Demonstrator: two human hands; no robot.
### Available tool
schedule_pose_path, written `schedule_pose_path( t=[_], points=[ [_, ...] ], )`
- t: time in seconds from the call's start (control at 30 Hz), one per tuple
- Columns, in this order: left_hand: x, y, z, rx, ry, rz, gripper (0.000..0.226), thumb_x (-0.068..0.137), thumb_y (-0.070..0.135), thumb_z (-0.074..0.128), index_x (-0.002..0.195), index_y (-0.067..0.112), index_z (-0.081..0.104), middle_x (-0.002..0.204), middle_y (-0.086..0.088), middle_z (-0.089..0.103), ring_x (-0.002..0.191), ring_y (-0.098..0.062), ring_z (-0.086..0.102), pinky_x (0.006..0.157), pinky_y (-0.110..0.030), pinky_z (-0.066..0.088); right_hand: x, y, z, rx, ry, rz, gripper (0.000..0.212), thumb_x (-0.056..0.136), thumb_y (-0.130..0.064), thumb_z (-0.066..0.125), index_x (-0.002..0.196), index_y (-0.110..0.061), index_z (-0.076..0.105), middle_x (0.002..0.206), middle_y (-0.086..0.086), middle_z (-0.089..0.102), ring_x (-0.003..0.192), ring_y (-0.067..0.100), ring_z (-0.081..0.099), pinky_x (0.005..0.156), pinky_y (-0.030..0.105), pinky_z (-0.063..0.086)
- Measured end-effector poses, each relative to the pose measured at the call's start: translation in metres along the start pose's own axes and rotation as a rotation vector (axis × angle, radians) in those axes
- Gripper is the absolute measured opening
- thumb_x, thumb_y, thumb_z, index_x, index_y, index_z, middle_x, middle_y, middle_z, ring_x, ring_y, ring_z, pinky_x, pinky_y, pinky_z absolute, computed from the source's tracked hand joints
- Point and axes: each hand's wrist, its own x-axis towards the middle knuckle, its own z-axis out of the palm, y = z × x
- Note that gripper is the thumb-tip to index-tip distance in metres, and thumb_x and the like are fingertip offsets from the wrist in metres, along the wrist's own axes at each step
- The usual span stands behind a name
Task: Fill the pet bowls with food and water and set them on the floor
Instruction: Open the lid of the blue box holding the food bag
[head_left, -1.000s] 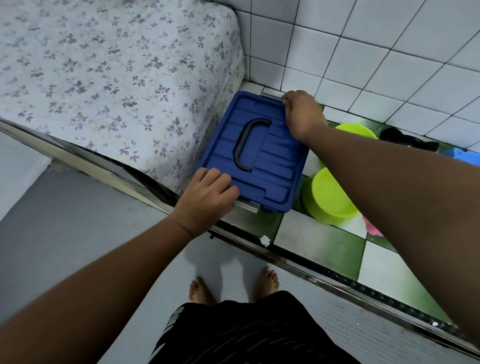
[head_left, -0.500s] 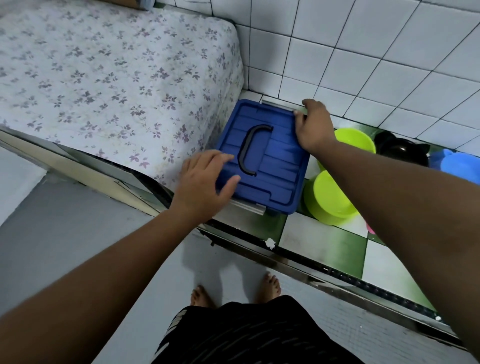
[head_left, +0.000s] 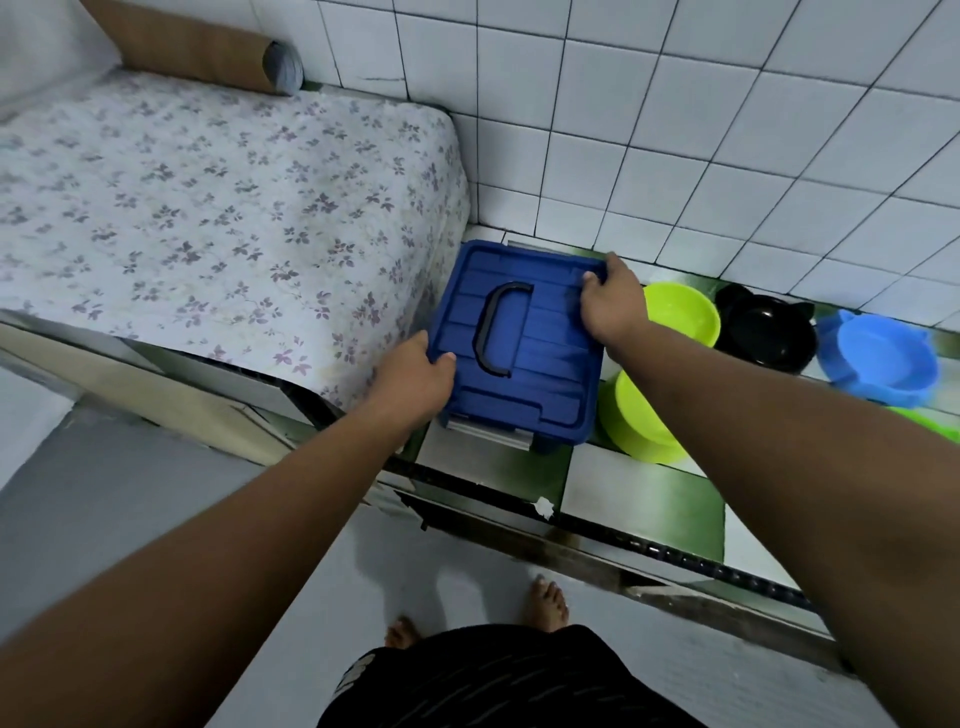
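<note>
You're early in the job, I'd judge. The green bowls (head_left: 680, 312), black bowl (head_left: 763, 332) and blue bowl (head_left: 878, 364) sit on the tiled floor (head_left: 639, 493) by the wall, with no food that I can make out. The blue box (head_left: 545, 374), just beside the bed (head_left: 208, 208), has its lid on. Your left grip (head_left: 415, 379) pinches the lid's left edge, thumb on top. Your right grip (head_left: 610, 306) curls over the far right corner — both arms reach down and forward, placed to lift it off.

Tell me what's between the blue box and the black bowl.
Head view: one lime-green bowl stands between the blue box and the black bowl, along the tiled wall.
</note>
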Motion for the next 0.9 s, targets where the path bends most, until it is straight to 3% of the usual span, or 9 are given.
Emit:
schedule_pose_path(
  t=[0.13, 0.27, 0.37, 0.47, 0.53, 0.6, 0.7, 0.83, 0.9],
  points=[
    [-0.003, 0.001, -0.004, -0.094, 0.003, 0.069, 0.026, 0.105, 0.029, 0.052, 0.13, 0.03, 0.056, 0.122, 0.008, 0.064, 0.112, -0.017, 0.061, 0.095, -0.027, 0.047, 0.002, -0.003, -0.001, 0.0, 0.012, -0.001, 0.02, 0.101, -0.017, 0.044, 0.111, -0.002, 0.052, 0.11, 0.016, 0.057, 0.093, 0.025, 0.051, 0.078, 0.027, 0.034],
    [-0.006, 0.004, -0.01, -0.063, 0.021, 0.135, 0.075, 0.097, 0.046, 0.058, 0.162, 0.029, 0.026, 0.161, 0.007, 0.04, 0.144, -0.017, 0.042, 0.12, -0.041, 0.037, 0.002, -0.011, -0.011, -0.032, 0.033, -0.013, 0.01, 0.101, -0.016, 0.044, 0.095, -0.008, 0.043, 0.094, 0.012, 0.05, 0.084, 0.023, 0.046, 0.071, 0.026, 0.03],
    [-0.01, 0.015, -0.017, 0.012, 0.022, 0.25, 0.09, 0.088, 0.052, 0.072, 0.159, 0.05, 0.017, 0.167, 0.003, 0.028, 0.151, -0.019, 0.03, 0.122, -0.044, 0.032, 0.009, -0.026, -0.02, -0.022, 0.06, -0.035, 0.012, 0.099, -0.017, 0.046, 0.101, -0.005, 0.047, 0.102, 0.014, 0.055, 0.09, 0.027, 0.051, 0.073, 0.027, 0.035],
    [-0.014, 0.033, -0.033, 0.03, 0.005, 0.268, 0.105, 0.071, 0.059, 0.086, 0.154, 0.059, 0.022, 0.168, -0.004, 0.016, 0.154, -0.026, 0.022, 0.123, -0.049, 0.031, 0.018, -0.051, -0.026, 0.113, 0.062, -0.034, 0.022, 0.085, -0.02, 0.057, 0.104, -0.019, 0.046, 0.104, 0.005, 0.053, 0.092, 0.021, 0.052, 0.08, 0.031, 0.045],
    [-0.012, 0.042, -0.05, 0.097, 0.058, 0.272, 0.108, 0.066, 0.062, 0.087, 0.156, 0.05, 0.03, 0.168, -0.004, 0.012, 0.155, -0.027, 0.021, 0.123, -0.049, 0.03, 0.022, -0.072, -0.025, 0.225, 0.028, -0.005, 0.04, 0.087, -0.016, 0.06, 0.124, -0.025, 0.047, 0.119, 0.001, 0.05, 0.102, 0.015, 0.052, 0.083, 0.022, 0.042],
    [-0.009, 0.047, -0.07, 0.201, 0.119, 0.293, 0.109, 0.063, 0.068, 0.086, 0.156, 0.044, 0.034, 0.168, -0.005, 0.012, 0.155, -0.028, 0.017, 0.123, -0.051, 0.029, 0.026, -0.092, -0.021, 0.234, 0.022, -0.004, 0.064, 0.095, -0.009, 0.057, 0.153, -0.015, 0.031, 0.148, 0.001, 0.043, 0.121, 0.014, 0.05, 0.091, 0.013, 0.036],
    [-0.001, 0.051, -0.105, 0.293, 0.196, 0.303, 0.107, 0.063, 0.074, 0.081, 0.155, 0.042, 0.037, 0.169, -0.005, 0.012, 0.156, -0.029, 0.014, 0.124, -0.053, 0.026, 0.024, -0.125, -0.005, 0.243, 0.018, -0.052, 0.07, 0.097, -0.007, 0.053, 0.158, -0.008, 0.019, 0.157, 0.005, 0.035, 0.118, 0.01, 0.048, 0.086, 0.006, 0.036],
    [0.014, 0.035, -0.158, 0.315, 0.258, 0.299, 0.103, 0.063, 0.07, 0.084, 0.152, 0.036, 0.046, 0.168, -0.007, 0.019, 0.154, -0.029, 0.021, 0.123, -0.052, 0.03, 0.015, -0.166, 0.035, 0.249, -0.103, -0.063, 0.074, 0.08, -0.029, 0.066, 0.145, -0.006, 0.038, 0.14, 0.017, 0.051, 0.109, 0.024, 0.06, 0.087, 0.033, 0.056],
    [0.025, 0.021, -0.185, 0.27, 0.242, 0.252, 0.106, 0.059, 0.07, 0.087, 0.151, 0.035, 0.049, 0.168, -0.005, 0.02, 0.154, -0.028, 0.023, 0.123, -0.05, 0.032, 0.014, -0.189, 0.054, 0.246, -0.16, -0.087, 0.1, 0.061, -0.05, 0.073, 0.145, -0.009, 0.037, 0.146, 0.015, 0.046, 0.117, 0.029, 0.059, 0.088, 0.038, 0.058]
  ],
)
